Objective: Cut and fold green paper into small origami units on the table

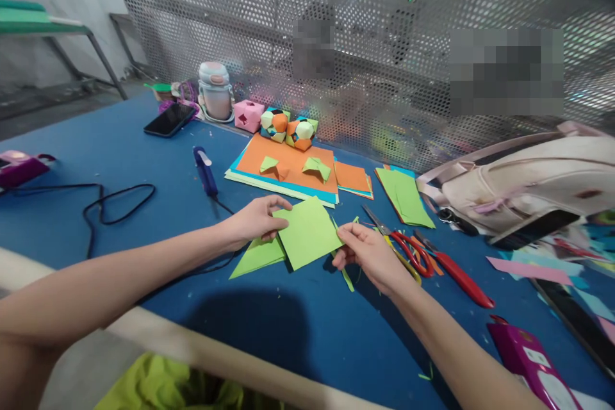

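Note:
A square sheet of light green paper (311, 234) is held up over the table between my two hands. My right hand (362, 250) is closed, pinching the sheet's right corner between thumb and fingers. My left hand (259, 224) has its thumb and forefinger bent around the left corner of the sheet. Beneath the sheet and to its left lies another folded green paper (257, 257). Thin green paper strips (348, 278) lie beside my right hand, partly hidden by it. Scissors with red handles (416, 255) lie just beyond my right wrist.
Orange sheets (250, 157) top a paper stack bearing small folded pieces. Behind stand paper balls (302, 133), a pink paper cube (248, 115) and a bottle (216, 93). A blue glue gun (205, 173), phone (169, 120), red-handled knife (464, 278) and bag (533, 173) surround the work.

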Demonstrator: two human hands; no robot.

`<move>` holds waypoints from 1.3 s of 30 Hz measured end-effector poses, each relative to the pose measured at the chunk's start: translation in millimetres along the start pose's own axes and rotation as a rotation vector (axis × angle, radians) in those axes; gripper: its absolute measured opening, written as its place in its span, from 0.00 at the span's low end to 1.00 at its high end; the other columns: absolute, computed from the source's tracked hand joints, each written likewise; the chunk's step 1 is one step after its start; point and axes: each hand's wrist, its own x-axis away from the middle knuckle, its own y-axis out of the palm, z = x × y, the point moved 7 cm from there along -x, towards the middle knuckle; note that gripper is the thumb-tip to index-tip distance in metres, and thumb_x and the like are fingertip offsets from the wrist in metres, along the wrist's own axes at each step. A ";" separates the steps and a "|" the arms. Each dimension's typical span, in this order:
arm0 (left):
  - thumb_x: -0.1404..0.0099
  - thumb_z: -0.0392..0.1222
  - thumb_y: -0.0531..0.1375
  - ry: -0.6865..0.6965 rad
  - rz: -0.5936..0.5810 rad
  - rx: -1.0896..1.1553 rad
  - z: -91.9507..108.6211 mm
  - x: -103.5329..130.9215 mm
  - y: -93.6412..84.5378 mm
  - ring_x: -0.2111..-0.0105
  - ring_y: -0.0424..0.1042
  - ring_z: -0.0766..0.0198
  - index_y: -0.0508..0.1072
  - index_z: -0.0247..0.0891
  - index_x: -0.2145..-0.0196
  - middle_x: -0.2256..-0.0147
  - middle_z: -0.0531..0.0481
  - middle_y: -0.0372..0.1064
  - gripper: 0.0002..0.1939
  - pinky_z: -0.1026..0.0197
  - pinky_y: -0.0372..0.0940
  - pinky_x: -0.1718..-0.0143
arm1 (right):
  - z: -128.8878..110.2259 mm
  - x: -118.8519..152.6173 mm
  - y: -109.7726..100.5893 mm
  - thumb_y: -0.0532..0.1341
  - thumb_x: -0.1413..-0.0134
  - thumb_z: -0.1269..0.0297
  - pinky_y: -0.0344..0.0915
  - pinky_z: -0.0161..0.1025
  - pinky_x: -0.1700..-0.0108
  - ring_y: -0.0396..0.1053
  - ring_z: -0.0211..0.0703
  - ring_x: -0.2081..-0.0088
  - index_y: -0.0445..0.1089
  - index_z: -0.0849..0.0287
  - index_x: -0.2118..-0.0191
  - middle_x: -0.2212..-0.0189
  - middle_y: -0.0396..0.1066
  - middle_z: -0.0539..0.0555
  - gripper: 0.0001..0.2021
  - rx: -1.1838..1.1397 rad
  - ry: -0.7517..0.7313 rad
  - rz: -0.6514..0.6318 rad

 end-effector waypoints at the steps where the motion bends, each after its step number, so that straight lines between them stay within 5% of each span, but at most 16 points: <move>1: 0.46 0.34 0.61 -0.001 0.000 -0.014 0.1 0.8 0.6 0.87 0.58 0.73 0.66 0.35 0.59 0.86 0.60 0.59 0.16 0.69 0.52 0.85 | 0.6 1.9 -2.0 0.62 0.53 0.46 0.63 0.33 0.77 0.68 0.37 0.82 0.64 0.57 0.71 0.86 0.69 0.47 0.18 0.019 -0.010 0.013; 7: 0.45 0.34 0.59 -0.021 -0.035 -0.051 -4.0 2.5 4.8 0.87 0.58 0.73 0.65 0.36 0.58 0.86 0.60 0.59 0.15 0.70 0.51 0.85 | 3.7 9.3 -18.3 0.60 0.52 0.47 0.58 0.31 0.82 0.63 0.32 0.84 0.64 0.58 0.73 0.78 0.72 0.49 0.18 0.113 -0.057 0.112; 14: 0.45 0.35 0.59 -0.006 -0.053 -0.120 -2.2 4.2 11.4 0.86 0.59 0.73 0.65 0.37 0.57 0.83 0.60 0.60 0.16 0.70 0.54 0.84 | 12.7 9.5 -9.4 0.58 0.49 0.46 0.53 0.30 0.84 0.56 0.32 0.87 0.66 0.57 0.71 0.90 0.61 0.43 0.17 0.187 -0.017 0.074; 28: 0.45 0.33 0.59 0.017 -0.045 -0.147 -2.4 2.9 11.9 0.86 0.61 0.72 0.64 0.36 0.57 0.81 0.58 0.62 0.17 0.70 0.55 0.84 | 12.7 11.7 -15.5 0.53 0.45 0.48 0.53 0.31 0.83 0.56 0.33 0.87 0.62 0.56 0.75 0.90 0.60 0.44 0.17 0.313 -0.091 0.165; 35: 0.44 0.32 0.58 0.059 -0.024 -0.111 -0.1 3.8 7.1 0.85 0.60 0.74 0.64 0.36 0.57 0.80 0.59 0.60 0.15 0.69 0.54 0.82 | -13.2 19.0 -52.2 0.53 0.44 0.55 0.55 0.36 0.74 0.61 0.39 0.81 0.60 0.55 0.77 0.86 0.62 0.47 0.14 0.630 -0.231 0.386; 39: 0.45 0.32 0.59 0.062 -0.018 -0.087 0.5 3.5 6.5 0.86 0.60 0.75 0.64 0.37 0.58 0.78 0.59 0.60 0.16 0.69 0.54 0.83 | -29.5 25.7 -73.5 0.52 0.44 0.58 0.56 0.40 0.71 0.68 0.47 0.73 0.66 0.57 0.75 0.75 0.69 0.56 0.14 1.135 -0.279 0.532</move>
